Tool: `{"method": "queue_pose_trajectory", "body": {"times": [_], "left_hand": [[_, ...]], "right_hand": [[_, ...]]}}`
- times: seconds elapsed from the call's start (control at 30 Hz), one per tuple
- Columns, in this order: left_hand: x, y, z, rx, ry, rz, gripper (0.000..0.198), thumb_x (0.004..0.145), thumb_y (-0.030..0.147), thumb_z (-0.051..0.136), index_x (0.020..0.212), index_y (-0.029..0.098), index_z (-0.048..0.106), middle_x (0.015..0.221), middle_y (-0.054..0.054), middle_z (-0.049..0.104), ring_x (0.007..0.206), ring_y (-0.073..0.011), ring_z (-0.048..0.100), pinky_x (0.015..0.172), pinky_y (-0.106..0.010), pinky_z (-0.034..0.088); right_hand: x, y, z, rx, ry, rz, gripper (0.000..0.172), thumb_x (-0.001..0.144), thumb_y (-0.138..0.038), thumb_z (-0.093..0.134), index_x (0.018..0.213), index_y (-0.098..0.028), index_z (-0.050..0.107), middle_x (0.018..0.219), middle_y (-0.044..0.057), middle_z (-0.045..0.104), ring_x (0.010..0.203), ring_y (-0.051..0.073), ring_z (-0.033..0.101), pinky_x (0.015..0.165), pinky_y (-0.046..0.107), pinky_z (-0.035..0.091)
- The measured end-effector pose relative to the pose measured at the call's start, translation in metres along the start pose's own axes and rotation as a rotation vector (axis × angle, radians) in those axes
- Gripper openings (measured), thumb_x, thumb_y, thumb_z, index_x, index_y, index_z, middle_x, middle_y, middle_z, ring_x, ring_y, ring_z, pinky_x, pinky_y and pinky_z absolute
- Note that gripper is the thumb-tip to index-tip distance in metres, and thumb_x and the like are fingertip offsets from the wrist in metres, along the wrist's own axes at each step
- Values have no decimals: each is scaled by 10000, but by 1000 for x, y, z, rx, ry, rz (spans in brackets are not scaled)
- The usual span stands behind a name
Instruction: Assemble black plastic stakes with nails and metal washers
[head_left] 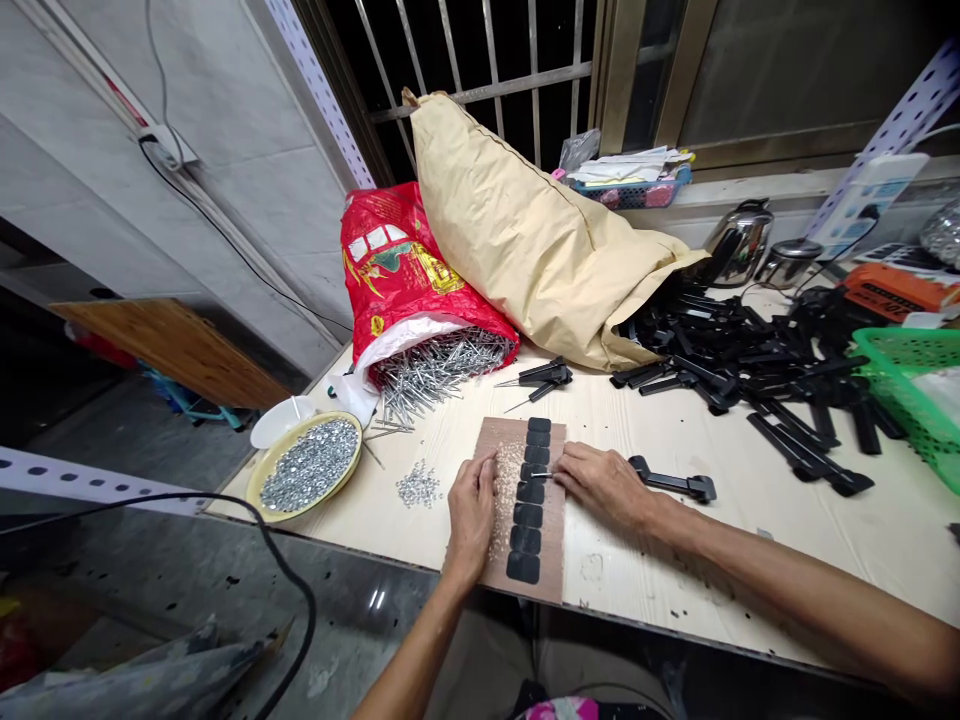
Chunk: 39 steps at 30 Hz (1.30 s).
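Observation:
A brown board (487, 560) lies at the table's near edge. Down it runs a column of black rounded-square pieces (523, 567), with many tiny pale beads (510, 470) spread beside them. My left hand (471, 505) rests at the board's left side, its fingers curled together; whatever they hold is hidden. From the right, my right hand (600, 480) reaches over the board's edge, pinching a thin metal nail (541, 475) above the black pieces. Just beyond that hand lies a black plastic part (679, 483). Small clear-silver pieces (420, 485) form a loose pile left of the board.
A yellow bowl (262, 490) holds silver washer-like discs. Behind it, a red bag (397, 260) spills metal nails (439, 365). A big paper sack (517, 230) opens onto heaped black plastic parts (750, 350). At right stand a green basket (900, 345) and a metal kettle (739, 240).

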<state>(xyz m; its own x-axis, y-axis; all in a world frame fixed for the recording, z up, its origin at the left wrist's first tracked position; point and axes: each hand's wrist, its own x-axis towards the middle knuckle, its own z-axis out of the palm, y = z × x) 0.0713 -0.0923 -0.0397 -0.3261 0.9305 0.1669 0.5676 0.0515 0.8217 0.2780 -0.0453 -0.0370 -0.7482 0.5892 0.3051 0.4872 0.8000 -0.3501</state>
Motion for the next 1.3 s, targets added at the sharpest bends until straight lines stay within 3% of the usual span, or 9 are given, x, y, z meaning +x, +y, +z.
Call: {"method": "queue_pose_trajectory", "body": {"times": [0.13,0.27,0.43,0.7,0.87,1.0,1.07,1.17,1.3], "left_hand": [[0,0,0,5,4,7,348,914,355,366,1099,194,612,876,-47,617,693,-153,570,700,-286,461],[0,1,0,10,14,5,346,912,356,370,1091,194,618,878,-44,616,678,-147,565,699,-283,458],[-1,2,0,6,12,1,346,914,353,365,1089,193,616,879,-43,610,683,-147,560,707,-284,455],[-1,2,0,12,10,13,358,914,363,358,1086,183,616,829,-45,589,681,-158,551,695,-289,455],[-1,0,1,1,8,14,358,913,367,360,1086,186,615,831,-47,592,669,-156,550,689,-286,457],[0,0,1,10,14,20,353,911,362,365,1080,187,620,843,-47,599,666,-150,555,682,-280,462],[0,0,1,12,21,23,351,911,358,366,1073,185,624,826,-43,599,662,-148,557,680,-278,462],[0,0,2,14,28,13,352,907,365,371,1063,181,627,799,-39,597,656,-150,556,673,-278,460],[0,0,2,3,21,13,356,909,367,366,1090,190,615,861,-45,605,673,-148,560,696,-282,457]], "right_hand": [[-8,-9,2,53,-55,-171,198,940,-167,360,826,-179,521,747,6,517,651,110,478,460,196,315],[-5,-7,-4,65,27,50,210,944,-151,344,832,-158,522,750,12,516,608,96,469,468,194,338],[-14,-16,-3,96,-81,-150,199,935,-165,365,818,-170,526,764,10,521,660,106,479,485,205,335],[-4,5,-7,22,-1,35,171,929,-206,399,856,-163,548,793,32,533,703,125,508,547,223,403],[-21,-22,0,54,-37,-248,222,921,-102,343,817,-176,525,725,2,512,602,96,457,425,194,328],[-10,-2,-6,63,85,92,191,941,-169,365,853,-156,534,784,25,531,625,96,475,466,197,376],[-6,3,-8,29,76,69,203,937,-161,359,836,-156,534,759,21,523,604,97,459,449,194,350],[-12,-7,-4,-7,-39,-154,210,929,-157,366,800,-171,531,737,12,514,619,109,454,450,209,307],[-16,-9,-3,12,-15,-53,163,926,-204,410,847,-164,547,789,25,530,689,120,486,537,225,366]]}}
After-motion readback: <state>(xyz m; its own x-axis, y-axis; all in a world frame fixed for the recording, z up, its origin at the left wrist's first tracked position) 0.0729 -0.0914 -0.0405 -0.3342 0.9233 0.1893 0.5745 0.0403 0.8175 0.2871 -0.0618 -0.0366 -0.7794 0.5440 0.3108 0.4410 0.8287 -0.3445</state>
